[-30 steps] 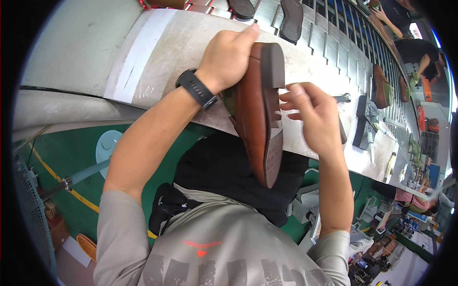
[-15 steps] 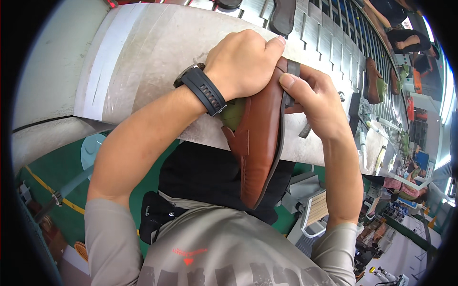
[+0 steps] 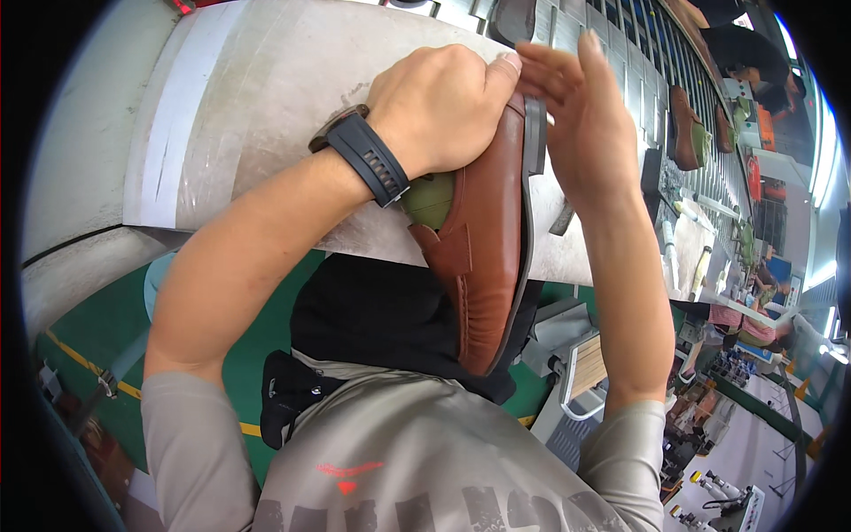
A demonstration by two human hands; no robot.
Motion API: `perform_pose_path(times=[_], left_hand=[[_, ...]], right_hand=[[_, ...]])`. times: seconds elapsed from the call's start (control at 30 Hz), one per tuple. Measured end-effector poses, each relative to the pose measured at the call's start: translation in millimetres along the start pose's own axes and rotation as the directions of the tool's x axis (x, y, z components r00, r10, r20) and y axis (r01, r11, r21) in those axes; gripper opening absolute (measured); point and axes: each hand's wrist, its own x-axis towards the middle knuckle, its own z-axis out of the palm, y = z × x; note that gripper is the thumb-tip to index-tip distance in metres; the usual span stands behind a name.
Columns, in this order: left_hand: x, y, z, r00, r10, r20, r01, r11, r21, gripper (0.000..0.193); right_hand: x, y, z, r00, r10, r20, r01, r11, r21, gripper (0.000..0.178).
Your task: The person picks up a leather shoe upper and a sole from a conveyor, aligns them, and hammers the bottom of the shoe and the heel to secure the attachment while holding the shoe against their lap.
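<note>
The shoe (image 3: 492, 239) juts past the edge of the bench (image 3: 284, 97), toe towards the person, sole facing right. The left hand (image 3: 439, 111) is closed around its back end. The right hand (image 3: 592, 133), its thumb on the heel (image 3: 534, 137) 0.5 s ago, has come off and is open, fingers stretched towards the left thumb – whether they touch, I cannot tell. So the heel's side is uncovered, and just 1 hand seems to be bearing the shoe.

The left hand (image 3: 448, 111) holds a brown shoe (image 3: 489, 248) by its heel end, with the toe pointing at the person's gray shirt (image 3: 399, 443). The right hand (image 3: 592, 137) is near the heel, fingers stretched out. A black watch (image 3: 365, 158) is on the left wrist.
</note>
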Motion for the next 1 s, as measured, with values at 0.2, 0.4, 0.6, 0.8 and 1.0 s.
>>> perform_pose_path(times=[0.2,0.4,0.6,0.8,1.0], left_hand=[[-0.7,-6.3,0.2,0.998,0.043,0.053,-0.045,0.998,0.036,0.042],[1.0,8.0,-0.8,0.995,0.074,0.074,-0.088,0.975,0.203,0.022],[11.9,-19.1,-1.1,0.864,0.502,0.029,-0.487,0.82,0.302,0.015],[9.2,-11.5,0.8,0.959,0.267,0.091,-0.282,0.908,0.309,0.028],[9.6,-5.8,-0.8,0.909,0.415,0.039,-0.415,0.909,0.018,0.026]], right_hand=[[8.9,-4.5,36.7,0.995,0.089,-0.035,-0.087,0.995,0.047,0.062],[8.7,-7.2,38.9,0.981,-0.171,-0.094,0.13,0.933,-0.334,0.042],[22.1,10.9,31.0,0.988,-0.146,-0.058,0.146,0.989,-0.005,0.035],[-2.1,21.2,22.7,0.967,-0.249,-0.053,0.249,0.968,-0.007,0.035],[-24.1,14.0,26.5,0.856,-0.515,-0.041,0.465,0.803,-0.372,0.043]])
